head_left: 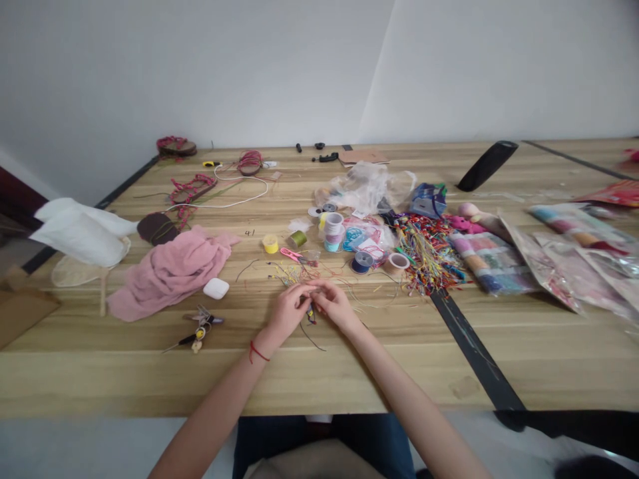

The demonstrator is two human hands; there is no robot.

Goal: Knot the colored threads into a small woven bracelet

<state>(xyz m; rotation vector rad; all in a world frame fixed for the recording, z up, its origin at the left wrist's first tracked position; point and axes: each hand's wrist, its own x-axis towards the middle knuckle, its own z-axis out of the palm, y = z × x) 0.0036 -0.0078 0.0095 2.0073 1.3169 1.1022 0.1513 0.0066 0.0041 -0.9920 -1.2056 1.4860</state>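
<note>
My left hand (288, 311) and my right hand (333, 303) meet over the wooden table (349, 372), fingers pinched together. Between them they hold a small braided cord piece (311, 314) with dark thread ends trailing toward me. A red string is tied round my left wrist. Just beyond my fingers lie loose coloured threads (292, 273) and pink scissors (293, 255).
A pink cloth (170, 273), a white earbud case (216, 288) and a key bunch (200, 329) lie to the left. Thread spools (333, 229), a pile of coloured cords (429, 253) and plastic packs (574, 253) lie ahead and right. A dark seam (474, 352) crosses the table.
</note>
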